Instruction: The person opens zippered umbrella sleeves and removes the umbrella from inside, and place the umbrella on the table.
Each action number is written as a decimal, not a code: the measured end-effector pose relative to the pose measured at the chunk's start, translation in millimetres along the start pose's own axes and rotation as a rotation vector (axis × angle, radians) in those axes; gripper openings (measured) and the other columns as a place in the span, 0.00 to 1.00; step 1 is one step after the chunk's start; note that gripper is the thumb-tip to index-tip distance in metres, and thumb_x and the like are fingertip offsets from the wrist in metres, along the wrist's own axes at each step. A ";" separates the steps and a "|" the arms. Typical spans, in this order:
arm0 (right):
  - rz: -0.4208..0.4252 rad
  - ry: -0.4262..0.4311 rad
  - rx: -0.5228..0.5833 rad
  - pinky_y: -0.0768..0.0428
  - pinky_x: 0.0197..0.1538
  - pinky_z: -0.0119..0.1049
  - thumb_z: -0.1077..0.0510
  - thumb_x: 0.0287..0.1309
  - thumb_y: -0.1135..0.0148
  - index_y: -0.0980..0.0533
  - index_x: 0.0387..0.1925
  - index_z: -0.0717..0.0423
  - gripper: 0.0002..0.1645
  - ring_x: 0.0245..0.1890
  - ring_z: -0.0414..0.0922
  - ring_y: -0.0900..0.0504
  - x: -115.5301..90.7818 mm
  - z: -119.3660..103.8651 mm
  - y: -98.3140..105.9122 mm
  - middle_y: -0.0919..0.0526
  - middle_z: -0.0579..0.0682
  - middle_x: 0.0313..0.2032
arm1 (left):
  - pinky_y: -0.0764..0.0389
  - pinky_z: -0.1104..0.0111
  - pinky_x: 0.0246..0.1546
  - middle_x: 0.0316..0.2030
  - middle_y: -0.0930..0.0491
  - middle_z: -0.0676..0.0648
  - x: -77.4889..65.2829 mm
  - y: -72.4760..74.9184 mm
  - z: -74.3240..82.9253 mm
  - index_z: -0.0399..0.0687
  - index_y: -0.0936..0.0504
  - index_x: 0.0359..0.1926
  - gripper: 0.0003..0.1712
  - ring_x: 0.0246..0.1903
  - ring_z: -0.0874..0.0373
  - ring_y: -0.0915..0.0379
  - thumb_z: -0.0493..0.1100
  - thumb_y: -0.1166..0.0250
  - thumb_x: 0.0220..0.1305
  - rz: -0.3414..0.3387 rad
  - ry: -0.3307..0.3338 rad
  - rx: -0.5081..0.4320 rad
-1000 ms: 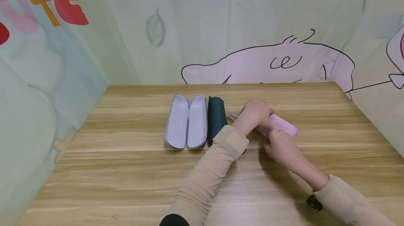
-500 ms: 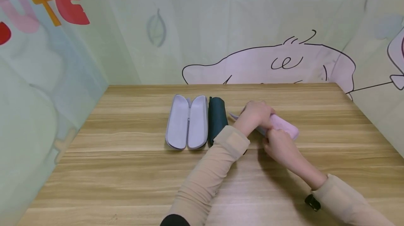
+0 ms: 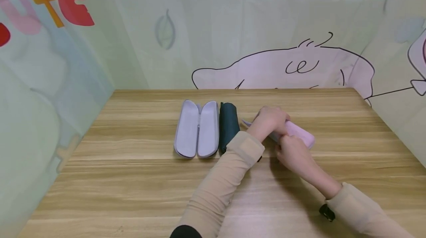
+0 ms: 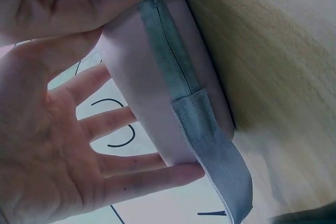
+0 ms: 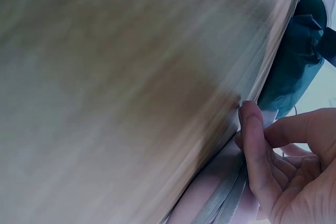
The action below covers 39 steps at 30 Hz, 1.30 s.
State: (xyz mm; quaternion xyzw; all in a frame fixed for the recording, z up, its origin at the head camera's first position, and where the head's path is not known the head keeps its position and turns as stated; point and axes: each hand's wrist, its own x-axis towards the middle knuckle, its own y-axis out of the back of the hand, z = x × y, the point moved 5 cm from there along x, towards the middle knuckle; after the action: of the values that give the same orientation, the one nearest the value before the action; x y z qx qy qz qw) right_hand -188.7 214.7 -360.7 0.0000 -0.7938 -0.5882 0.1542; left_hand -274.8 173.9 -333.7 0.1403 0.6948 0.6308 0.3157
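A pink zip-up glasses case (image 3: 302,133) lies slantwise on the table, right of the middle. My left hand (image 3: 270,120) reaches over it from the left and holds it, its spread fingers (image 4: 113,121) against the far side. Grey zip tape (image 4: 170,51) runs along the case to a grey strap (image 4: 218,153) at one end. My right hand (image 3: 295,153) is close against my left one, on the near side of the case. In the right wrist view, its thumb and index finger pinch together at the zip (image 5: 226,198); the zip pull is mostly hidden.
To the left, a pale grey glasses case (image 3: 208,131) lies spread open, its two halves side by side. A dark green pouch (image 3: 229,123) lies between it and my left forearm. A printed cloth backdrop (image 3: 213,38) stands behind the wooden table (image 3: 133,190).
My right hand and sleeve have shifted very slightly left. The left hand and the cases keep their places.
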 end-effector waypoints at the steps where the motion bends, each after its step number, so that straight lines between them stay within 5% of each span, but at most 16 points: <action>1: 0.006 0.002 -0.005 0.35 0.17 0.36 0.69 0.45 0.44 0.34 0.08 0.54 0.17 0.11 0.41 0.32 0.0 -0.3 0.1 0.30 0.46 0.08 | 0.29 0.63 0.57 0.63 0.30 0.59 0.2 0.2 -0.1 0.77 0.30 0.64 0.29 0.62 0.63 0.33 0.62 0.40 0.59 0.000 0.002 -0.002; 15: 0.029 0.015 -0.010 0.34 0.19 0.38 0.70 0.43 0.43 0.34 0.10 0.56 0.15 0.13 0.42 0.34 4.9 -3.6 -1.7 0.32 0.48 0.11 | 0.26 0.58 0.54 0.65 0.32 0.61 7.5 -3.2 -0.5 0.79 0.32 0.64 0.28 0.63 0.63 0.35 0.62 0.42 0.61 -0.045 0.049 -0.027; 39: 0.043 0.057 -0.010 0.35 0.19 0.37 0.71 0.46 0.43 0.34 0.13 0.57 0.14 0.16 0.43 0.37 10.0 -9.0 -8.1 0.33 0.48 0.12 | 0.32 0.61 0.57 0.63 0.30 0.59 4.2 -0.5 -1.2 0.75 0.29 0.63 0.25 0.62 0.65 0.35 0.55 0.47 0.63 -0.004 -0.010 0.032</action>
State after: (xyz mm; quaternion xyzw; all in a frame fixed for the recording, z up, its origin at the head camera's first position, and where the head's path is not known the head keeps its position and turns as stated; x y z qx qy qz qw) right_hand -197.5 202.0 -363.4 -0.0011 -0.7861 -0.5883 0.1895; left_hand -278.7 175.4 -335.3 0.1471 0.7035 0.6183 0.3182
